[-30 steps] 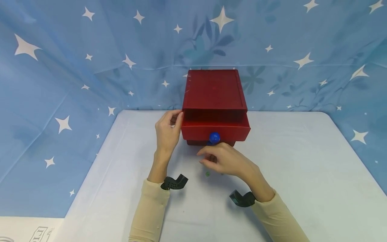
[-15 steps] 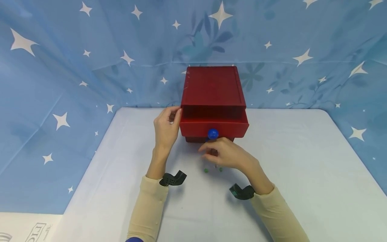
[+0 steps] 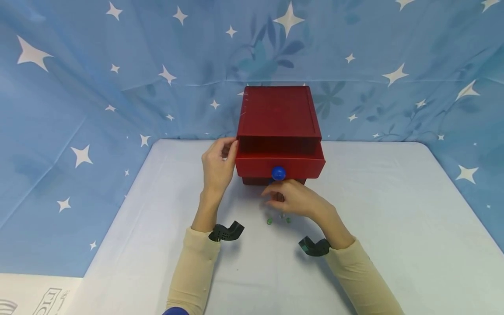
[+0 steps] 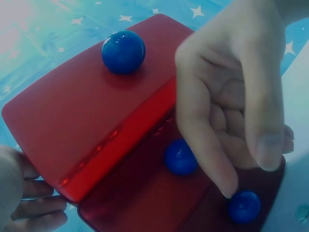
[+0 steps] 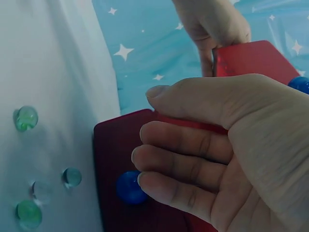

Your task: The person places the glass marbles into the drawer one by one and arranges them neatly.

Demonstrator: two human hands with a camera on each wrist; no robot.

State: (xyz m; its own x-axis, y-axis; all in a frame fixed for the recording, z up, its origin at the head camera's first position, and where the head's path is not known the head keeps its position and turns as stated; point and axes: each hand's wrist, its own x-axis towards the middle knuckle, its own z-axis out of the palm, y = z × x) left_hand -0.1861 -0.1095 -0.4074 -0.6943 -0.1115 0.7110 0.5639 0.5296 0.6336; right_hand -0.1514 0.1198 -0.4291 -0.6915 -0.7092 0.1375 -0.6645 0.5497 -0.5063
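Note:
A red drawer cabinet (image 3: 279,111) stands at the back of the white table, its top drawer (image 3: 256,167) pulled out. Round blue knobs show on the three drawer fronts; the top knob (image 4: 123,52) is the nearest to the left wrist camera. My left hand (image 3: 218,168) touches the cabinet's left side with thumb and fingertips. In front of the lower drawers hovers my right hand (image 3: 299,199), fingers loosely bent and nothing in them. Its index fingertip is right by the lowest knob (image 4: 245,206) in the left wrist view.
Several small glass marbles lie on the tabletop below my right hand, among them a green marble (image 5: 29,214) and a clear marble (image 5: 40,190). Behind the cabinet hangs a blue curtain (image 3: 197,52) with white stars. A blue round thing (image 3: 176,311) shows at the bottom edge.
My right hand has shifted slightly right, uncovering more of the marbles. The head view has tilted a little. My left hand stays at the cabinet's side, and the top drawer remains pulled out.

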